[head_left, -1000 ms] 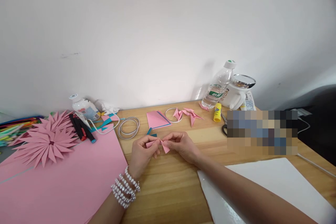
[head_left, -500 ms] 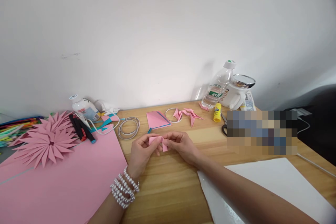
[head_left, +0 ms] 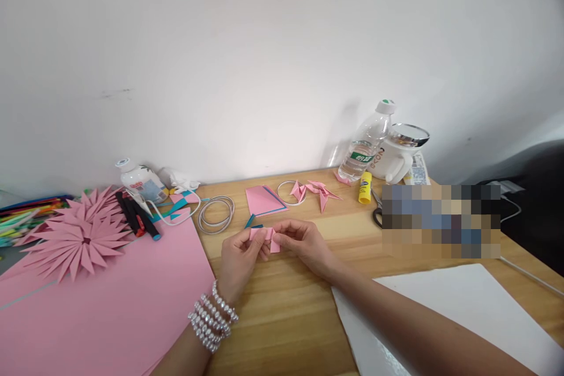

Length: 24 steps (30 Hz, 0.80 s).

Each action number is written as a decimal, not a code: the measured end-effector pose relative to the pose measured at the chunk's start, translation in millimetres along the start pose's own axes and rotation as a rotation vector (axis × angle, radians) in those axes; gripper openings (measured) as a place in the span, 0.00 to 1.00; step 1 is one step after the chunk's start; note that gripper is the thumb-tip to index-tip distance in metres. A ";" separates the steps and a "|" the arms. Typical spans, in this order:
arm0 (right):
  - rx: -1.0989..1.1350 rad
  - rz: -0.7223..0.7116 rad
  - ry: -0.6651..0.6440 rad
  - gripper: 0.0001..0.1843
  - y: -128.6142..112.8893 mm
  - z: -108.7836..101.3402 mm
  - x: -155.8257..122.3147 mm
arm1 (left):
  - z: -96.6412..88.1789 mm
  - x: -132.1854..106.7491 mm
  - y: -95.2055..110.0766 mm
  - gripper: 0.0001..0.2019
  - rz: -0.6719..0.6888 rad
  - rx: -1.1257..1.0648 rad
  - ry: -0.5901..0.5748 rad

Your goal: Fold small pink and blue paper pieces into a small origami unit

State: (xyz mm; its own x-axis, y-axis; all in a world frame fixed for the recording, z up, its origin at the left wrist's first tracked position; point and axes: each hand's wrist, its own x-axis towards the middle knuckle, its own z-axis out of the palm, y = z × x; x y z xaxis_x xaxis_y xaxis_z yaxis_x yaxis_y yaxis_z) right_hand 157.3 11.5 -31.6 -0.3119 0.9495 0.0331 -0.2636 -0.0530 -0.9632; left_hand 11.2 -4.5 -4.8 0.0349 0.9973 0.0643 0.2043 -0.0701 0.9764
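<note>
A small folded strip of pink paper (head_left: 275, 243) is pinched between my two hands above the wooden table. My left hand (head_left: 241, 254), below a wrist with pearl bracelets (head_left: 210, 324), grips its left part with thumb and fingers. At the other end my right hand (head_left: 304, 244) presses the paper between thumb and forefinger, where one end hangs down. Just beyond the fingers lie a teal paper piece (head_left: 249, 221) and a stack of pink paper (head_left: 261, 201). Folded pink paper shapes (head_left: 323, 194) rest farther right.
Pink sheets (head_left: 110, 305) with a spiky pink paper flower (head_left: 83, 241) and markers (head_left: 141, 217) cover the left. At the back right stand a water bottle (head_left: 363, 147), a mug (head_left: 394, 158), a glue stick (head_left: 364, 189) and scissors (head_left: 378, 214). A white board (head_left: 467, 299) lies front right.
My left hand and wrist have shifted slightly right. The pink paper's hanging end has moved a little left, and more of the teal piece shows behind the fingers.
</note>
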 end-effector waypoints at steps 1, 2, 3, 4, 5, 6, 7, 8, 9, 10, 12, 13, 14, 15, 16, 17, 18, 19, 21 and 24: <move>-0.009 -0.001 0.003 0.11 0.5 -0.1 0.0 | 0.1 -0.2 0.3 0.14 -0.001 0.003 0.001; -0.015 -0.001 0.006 0.12 1.0 -0.2 0.1 | 0.3 -0.3 0.6 0.14 -0.003 0.005 0.002; -0.019 0.002 0.011 0.12 1.4 -0.2 0.3 | 0.5 -0.5 0.9 0.14 -0.005 0.007 0.003; -0.022 0.005 0.016 0.13 1.5 -0.3 0.5 | 0.7 -0.6 1.1 0.14 -0.006 0.006 0.004; -0.023 0.011 0.022 0.13 1.5 -0.2 0.6 | 0.8 -0.7 1.2 0.14 -0.007 0.003 0.004; -0.024 0.015 0.029 0.14 1.4 -0.1 0.7 | 0.9 -0.8 1.3 0.14 -0.009 0.001 0.004; -0.024 0.018 0.036 0.14 1.1 0.0 0.8 | 1.0 -0.8 1.5 0.14 -0.013 -0.002 0.003; -0.022 0.020 0.042 0.14 0.8 0.1 0.9 | 1.0 -0.7 1.7 0.14 -0.017 -0.005 0.005; -0.020 0.021 0.045 0.14 0.5 0.3 0.9 | 0.9 -0.7 2.1 0.14 -0.023 -0.006 0.005; -0.017 0.020 0.046 0.14 0.2 0.4 0.9 | 0.9 -0.7 2.5 0.14 -0.029 -0.007 0.008; -0.006 0.015 0.046 0.13 -0.3 0.6 0.8 | 1.0 -0.8 2.8 0.13 -0.037 -0.005 0.014; 0.003 0.015 0.045 0.13 -0.7 0.7 0.7 | 1.2 -0.9 2.6 0.13 -0.043 0.000 0.017; 0.012 0.017 0.045 0.12 -1.2 0.9 0.6 | 1.5 -1.0 2.0 0.11 -0.053 0.001 0.017; 0.021 0.020 0.044 0.13 -1.7 1.1 0.4 | 2.0 -1.2 1.1 0.10 -0.068 -0.004 0.012; 0.029 0.025 0.043 0.13 -2.4 1.3 0.3 | 2.6 -1.3 -0.1 0.09 -0.087 -0.017 0.006; 0.035 0.030 0.043 0.13 -3.0 1.5 0.1 | 3.3 -1.4 -1.4 0.10 -0.108 -0.036 -0.004; 0.038 0.034 0.041 0.14 -3.5 1.6 0.0 | 3.9 -1.4 -2.6 0.11 -0.126 -0.059 -0.010; 0.041 0.035 0.040 0.14 -3.9 1.7 -0.1 | 4.5 -1.5 -3.5 0.12 -0.137 -0.080 -0.015; 0.043 0.034 0.034 0.13 -3.9 1.6 -0.3 | 5.3 -1.5 -4.1 0.11 -0.149 -0.104 -0.009; 0.031 0.033 0.015 0.12 -2.8 1.0 -0.4 | 5.1 -1.5 -2.6 0.09 -0.157 -0.105 0.004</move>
State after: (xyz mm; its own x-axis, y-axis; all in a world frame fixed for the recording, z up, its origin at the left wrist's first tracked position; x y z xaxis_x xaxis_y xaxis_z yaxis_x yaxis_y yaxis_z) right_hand 157.3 11.0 -28.6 -0.3071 0.9517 -0.0025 -0.2820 -0.0935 -0.9549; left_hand 15.7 -5.9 -8.5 0.0068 0.9959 -0.0899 0.1040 0.0887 0.9906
